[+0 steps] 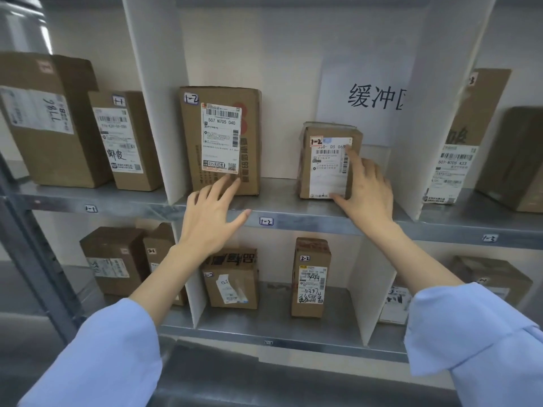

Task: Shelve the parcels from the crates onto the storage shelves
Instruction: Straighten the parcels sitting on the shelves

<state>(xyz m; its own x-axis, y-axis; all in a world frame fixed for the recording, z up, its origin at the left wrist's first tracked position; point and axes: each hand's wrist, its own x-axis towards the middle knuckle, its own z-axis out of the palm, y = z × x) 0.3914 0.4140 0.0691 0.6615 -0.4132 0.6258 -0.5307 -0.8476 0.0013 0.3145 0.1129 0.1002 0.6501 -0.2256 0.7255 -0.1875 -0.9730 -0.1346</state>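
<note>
The small brown cardboard parcel with a white shipping label [326, 164] stands upright at centre right of the frame, on the grey metal upper shelf [293, 211], in the bay tagged by the small "1-2" shelf sticker [266, 221]. The right hand [371, 192] rests on this parcel with fingers spread: the index fingertip touches the label's upper right corner and the thumb touches the lower front edge. The remaining fingers lie beside the parcel's right side. At centre left, the tall brown cardboard parcel with a barcode label [220, 136] stands in the same bay, well apart from the small parcel. The left hand [210, 221] is spread, fingertips touching its lower front face. A white paper sign [352, 92] hangs behind.
</note>
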